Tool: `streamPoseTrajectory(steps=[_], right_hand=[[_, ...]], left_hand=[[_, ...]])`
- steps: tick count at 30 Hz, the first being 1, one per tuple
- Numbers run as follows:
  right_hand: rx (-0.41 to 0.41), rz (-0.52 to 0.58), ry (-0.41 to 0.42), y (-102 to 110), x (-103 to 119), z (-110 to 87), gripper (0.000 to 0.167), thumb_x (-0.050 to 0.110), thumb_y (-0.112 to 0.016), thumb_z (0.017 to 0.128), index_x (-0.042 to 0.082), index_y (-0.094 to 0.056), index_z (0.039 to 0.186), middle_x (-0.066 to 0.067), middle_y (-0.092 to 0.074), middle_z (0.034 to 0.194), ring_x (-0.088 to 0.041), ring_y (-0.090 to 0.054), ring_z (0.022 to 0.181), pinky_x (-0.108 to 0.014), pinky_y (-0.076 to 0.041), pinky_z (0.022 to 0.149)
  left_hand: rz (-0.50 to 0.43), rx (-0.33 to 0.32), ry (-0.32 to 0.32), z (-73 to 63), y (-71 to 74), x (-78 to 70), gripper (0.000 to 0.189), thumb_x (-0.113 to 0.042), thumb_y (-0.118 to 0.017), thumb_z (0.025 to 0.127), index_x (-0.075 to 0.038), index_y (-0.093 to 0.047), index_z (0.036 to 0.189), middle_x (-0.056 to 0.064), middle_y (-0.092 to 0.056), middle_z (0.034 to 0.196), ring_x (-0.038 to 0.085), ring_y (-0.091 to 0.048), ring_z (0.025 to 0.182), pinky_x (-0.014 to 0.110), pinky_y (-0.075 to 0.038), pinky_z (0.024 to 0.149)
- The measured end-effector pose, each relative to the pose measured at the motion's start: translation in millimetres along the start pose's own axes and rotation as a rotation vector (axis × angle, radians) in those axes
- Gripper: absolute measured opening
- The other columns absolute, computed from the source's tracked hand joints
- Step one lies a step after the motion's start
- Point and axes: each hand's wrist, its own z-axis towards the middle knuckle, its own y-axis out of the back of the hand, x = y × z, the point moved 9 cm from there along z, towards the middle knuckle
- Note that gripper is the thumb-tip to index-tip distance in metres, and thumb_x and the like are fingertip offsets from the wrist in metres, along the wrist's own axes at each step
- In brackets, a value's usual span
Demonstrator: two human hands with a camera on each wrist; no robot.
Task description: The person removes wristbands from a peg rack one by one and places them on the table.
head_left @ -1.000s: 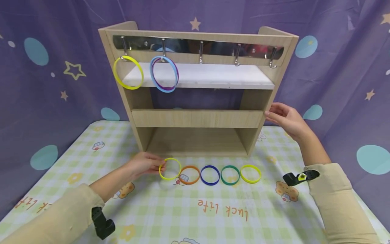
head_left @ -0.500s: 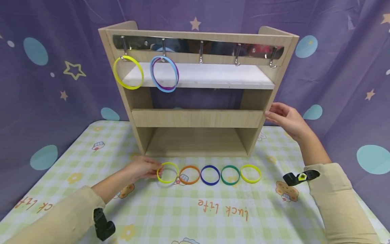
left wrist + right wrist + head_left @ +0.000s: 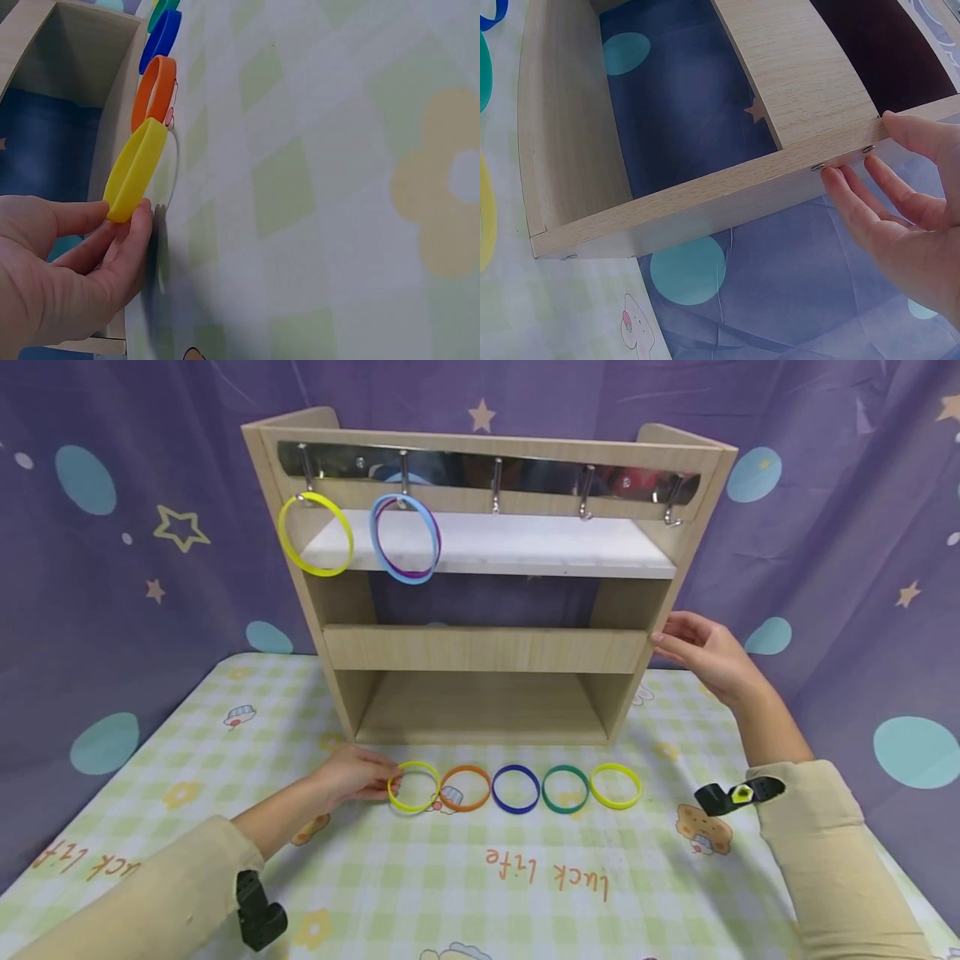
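My left hand (image 3: 358,774) pinches a yellow silicone wristband (image 3: 136,171) between thumb and fingertips at its near-left edge. In the left wrist view this band is tilted, with its shadow on the cloth beside it. To its right lie an orange wristband (image 3: 465,808), a blue wristband (image 3: 516,811), a green wristband (image 3: 566,810) and another yellow wristband (image 3: 617,806), in a row. My right hand (image 3: 708,656) touches the right side of the wooden shelf (image 3: 487,650); its thumb is at the front edge and its fingertips (image 3: 840,187) are against the outer side.
A metal hook rail (image 3: 450,472) runs across the shelf's top. A yellow wristband (image 3: 324,573) hangs on the leftmost hook; a light-blue wristband (image 3: 405,578) and a purple one hang together on the second. The checked tablecloth (image 3: 420,893) lies below, with a purple curtain (image 3: 180,610) behind.
The left hand has brought the pinched yellow wristband down and slightly left, to the left end of the row, and has held nearly still since. The right hand stays on the shelf's side.
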Motion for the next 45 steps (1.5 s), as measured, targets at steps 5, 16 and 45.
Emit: streamPoseTrajectory(steps=[5,16,45], right_hand=[[0.015,0.042,0.019,-1.1,0.5,0.7,0.033,0.019,-0.062,0.094,0.009,-0.049,0.123,0.016,-0.059,0.1,0.003,-0.06,0.094,-0.008,-0.055,0.081],[0.024,0.069,0.009,-1.1,-0.3,0.9,0.029,0.016,-0.061,0.094,0.013,-0.048,0.12,0.014,-0.057,0.101,0.004,-0.059,0.092,-0.007,-0.055,0.081],[0.035,0.044,0.012,-1.6,0.5,-0.9,0.033,0.022,-0.063,0.093,0.014,-0.048,0.122,0.012,-0.056,0.105,0.002,-0.059,0.096,-0.007,-0.054,0.081]], left_hand=[[-0.003,-0.016,0.013,2.6,0.3,3.0,0.033,-0.007,-0.059,0.094,0.016,-0.058,0.117,0.006,-0.074,0.086,0.009,-0.07,0.078,0.024,-0.062,0.077],[0.021,-0.034,0.004,0.8,3.7,4.1,0.036,-0.008,-0.06,0.094,0.017,-0.056,0.119,0.005,-0.074,0.086,0.01,-0.07,0.081,0.026,-0.062,0.077],[0.279,-0.07,-0.192,-21.3,28.1,-65.2,0.044,-0.017,-0.058,0.094,0.011,-0.054,0.127,0.028,-0.06,0.126,0.028,-0.067,0.102,0.038,-0.059,0.092]])
